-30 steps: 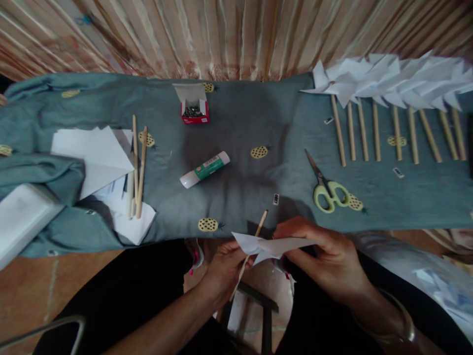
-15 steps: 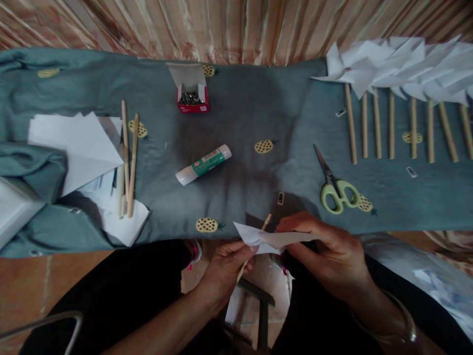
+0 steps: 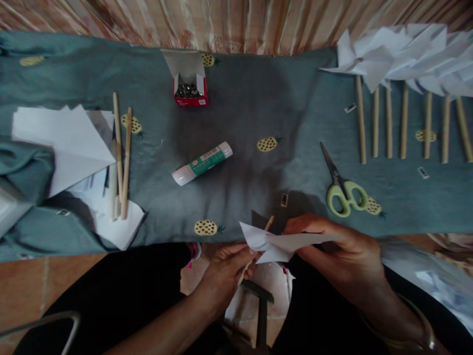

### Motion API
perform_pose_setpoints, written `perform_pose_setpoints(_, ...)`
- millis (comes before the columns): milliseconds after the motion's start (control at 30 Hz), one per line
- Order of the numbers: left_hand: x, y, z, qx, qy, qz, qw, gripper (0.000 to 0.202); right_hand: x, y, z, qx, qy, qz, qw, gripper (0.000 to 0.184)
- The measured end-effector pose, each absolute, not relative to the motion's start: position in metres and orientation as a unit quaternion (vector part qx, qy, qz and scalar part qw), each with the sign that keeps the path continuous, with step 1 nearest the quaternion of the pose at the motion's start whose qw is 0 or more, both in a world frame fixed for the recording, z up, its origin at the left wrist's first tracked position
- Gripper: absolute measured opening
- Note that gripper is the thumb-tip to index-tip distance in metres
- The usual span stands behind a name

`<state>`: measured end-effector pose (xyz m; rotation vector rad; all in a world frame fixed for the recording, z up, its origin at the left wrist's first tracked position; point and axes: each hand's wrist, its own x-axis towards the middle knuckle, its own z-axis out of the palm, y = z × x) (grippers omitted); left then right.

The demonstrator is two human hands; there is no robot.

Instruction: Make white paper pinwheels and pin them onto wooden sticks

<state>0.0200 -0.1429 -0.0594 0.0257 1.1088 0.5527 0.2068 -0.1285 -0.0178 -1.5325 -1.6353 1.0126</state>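
Just off the table's near edge, a white paper pinwheel (image 3: 284,244) is between my two hands. My left hand (image 3: 231,264) is closed around a thin wooden stick (image 3: 269,223), whose tip shows beyond the paper and whose lower end sticks out below the fingers. My right hand (image 3: 342,254) is closed on the pinwheel's right side, with its fingertips partly hidden behind a paper blade. Finished-looking paper pinwheels (image 3: 406,59) on sticks lie in a row at the back right. Scissors with green handles (image 3: 343,195) lie beyond my right hand.
A glue stick (image 3: 203,162) lies mid-table on the green cloth (image 3: 236,197). Behind it stands an open red box (image 3: 190,93) of small metal pieces. At the left are paper sheets (image 3: 62,143) and several loose wooden sticks (image 3: 125,167). A pleated curtain (image 3: 236,24) hangs behind.
The view has shifted slightly, so things at the sides sit further outward. My right hand and the pinwheel have moved a little to the right, and the paper's blades look more spread.
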Motion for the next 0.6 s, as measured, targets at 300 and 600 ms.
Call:
perform_pose_setpoints(300, 0.021, -0.147, -0.066, 0.045, 0.549, 0.248, 0.797, 0.032, 0.200, -0.126, -0.014, -0.533, -0.622, 0.454, 0.351, 0.017)
perform_pose_setpoints(600, 0.016, -0.150, -0.072, 0.038, 0.528, 0.237, 0.814, 0.032, 0.196, -0.122, -0.022, -0.509, -0.708, 0.345, 0.349, 0.019)
